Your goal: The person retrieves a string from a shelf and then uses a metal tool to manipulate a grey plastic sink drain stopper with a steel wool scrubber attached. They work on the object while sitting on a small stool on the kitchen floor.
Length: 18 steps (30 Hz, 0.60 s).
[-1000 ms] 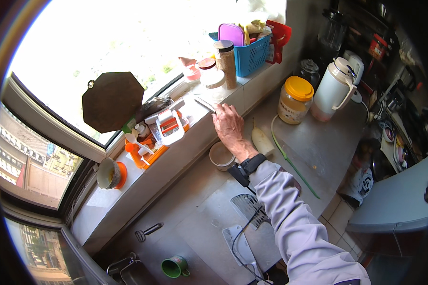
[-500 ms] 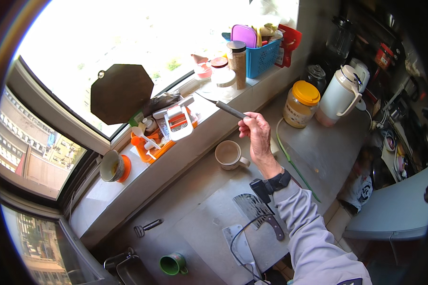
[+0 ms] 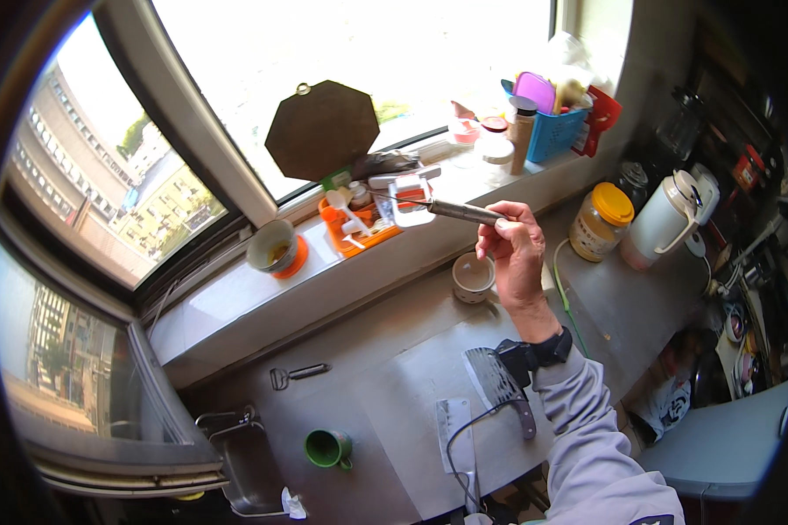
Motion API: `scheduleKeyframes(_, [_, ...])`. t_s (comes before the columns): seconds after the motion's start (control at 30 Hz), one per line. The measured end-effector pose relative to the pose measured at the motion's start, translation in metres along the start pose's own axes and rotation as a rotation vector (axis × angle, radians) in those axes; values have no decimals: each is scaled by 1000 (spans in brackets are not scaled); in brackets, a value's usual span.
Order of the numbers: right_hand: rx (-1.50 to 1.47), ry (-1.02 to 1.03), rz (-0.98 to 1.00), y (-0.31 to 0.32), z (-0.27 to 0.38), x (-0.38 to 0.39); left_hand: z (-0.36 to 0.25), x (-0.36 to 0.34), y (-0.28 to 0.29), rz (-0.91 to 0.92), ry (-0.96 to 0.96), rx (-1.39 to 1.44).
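My right hand (image 3: 518,254) is raised over the counter, thumb and fingers closed round the grey handle of a slim tool with a thin pointed end (image 3: 462,213). That end points left, in front of the white and orange items on the windowsill; its exact kind is hard to make out. Below the hand a light mug (image 3: 474,282) stands on the counter, partly behind my wrist. Nearer me lie a cleaver with a dark handle (image 3: 497,385) and a second broad metal blade (image 3: 455,433). My left hand is out of the picture.
On the sill (image 3: 236,293) stand a bowl (image 3: 272,248), an orange tray (image 3: 359,241), jars and a blue basket (image 3: 555,134). A yellow-lidded jar (image 3: 600,223) and a white jug (image 3: 665,214) stand right. A peeler (image 3: 298,374), green mug (image 3: 326,448) and sink (image 3: 249,464) are lower left.
The view has swung, so the scene sits further right and more sink shows. My right hand still holds the slim tool, its pointed end now turned toward the orange tray.
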State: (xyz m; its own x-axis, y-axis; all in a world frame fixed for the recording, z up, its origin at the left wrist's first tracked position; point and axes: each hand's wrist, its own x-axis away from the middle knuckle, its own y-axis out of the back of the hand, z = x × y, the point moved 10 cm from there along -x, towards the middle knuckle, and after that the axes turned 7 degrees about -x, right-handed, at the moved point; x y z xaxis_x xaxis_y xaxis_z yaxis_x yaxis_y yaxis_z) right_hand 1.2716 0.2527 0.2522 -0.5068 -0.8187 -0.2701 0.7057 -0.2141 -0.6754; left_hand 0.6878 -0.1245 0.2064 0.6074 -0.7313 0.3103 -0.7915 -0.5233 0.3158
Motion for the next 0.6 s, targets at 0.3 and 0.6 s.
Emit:
scheduleKeyframes(0.3, [99,60,221,-104,43,39,47,12,48,-16,36,179])
scheduleKeyframes(0.6, [132,282,64,-114,78,63,73,18,98,-61,9,228])
